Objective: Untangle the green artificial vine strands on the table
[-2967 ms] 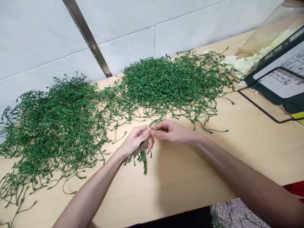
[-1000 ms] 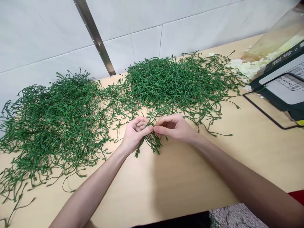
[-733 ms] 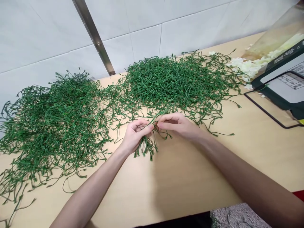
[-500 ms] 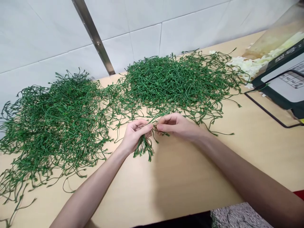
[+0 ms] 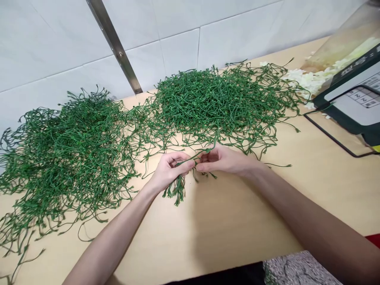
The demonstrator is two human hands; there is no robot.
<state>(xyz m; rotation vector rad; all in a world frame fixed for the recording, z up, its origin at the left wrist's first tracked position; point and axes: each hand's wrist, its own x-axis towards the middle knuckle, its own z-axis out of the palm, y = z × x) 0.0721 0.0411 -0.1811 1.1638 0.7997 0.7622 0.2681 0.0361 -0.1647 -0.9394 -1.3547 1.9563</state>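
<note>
Close to the middle of the head view, my left hand (image 5: 171, 169) is closed around a bunch of thin green plastic stems (image 5: 177, 189), with their forked tips hanging below the palm. My right hand (image 5: 222, 160) is just beside it, thumb and fingers curled together on more stems at the bunch's right end. A few tips poke out beneath the right fingers, and one stem slants up past the index finger. How many stems each hand holds is hidden by the fingers.
A large tangled heap of green stems (image 5: 219, 99) lies behind my hands, and another heap (image 5: 71, 154) spreads to the left. White artificial petals (image 5: 305, 81), a dark printed bag (image 5: 350, 107) and a black wire frame (image 5: 332, 138) are at right. A tiled wall (image 5: 178, 51) borders the wooden table (image 5: 231, 229).
The bunch in my left hand has tilted slightly, its tips shifting left and down. My right index finger has lifted a little, with a stem now rising beside it.
</note>
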